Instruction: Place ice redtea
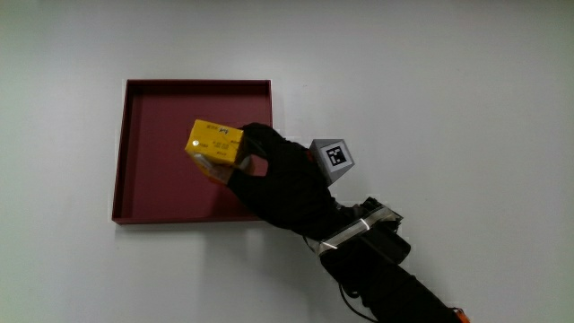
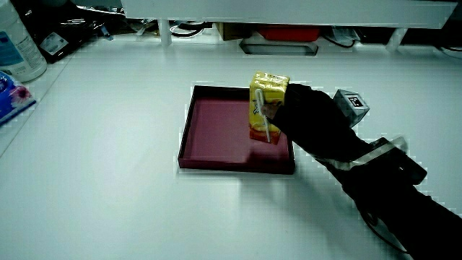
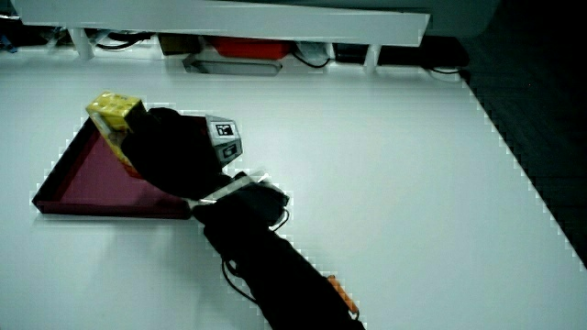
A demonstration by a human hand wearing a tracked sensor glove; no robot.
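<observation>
A yellow ice red tea carton stands upright in the dark red tray, with a straw on its side in a side view. The gloved hand reaches over the tray's edge and its fingers wrap around the carton. The carton's base looks close to or on the tray floor; I cannot tell which. In both side views the hand covers part of the carton. The patterned cube sits on the back of the hand.
The tray lies on a white table. A low partition with cables and a red box runs along the table's edge farthest from the person. A white bottle and a packet stand away from the tray at the table's side.
</observation>
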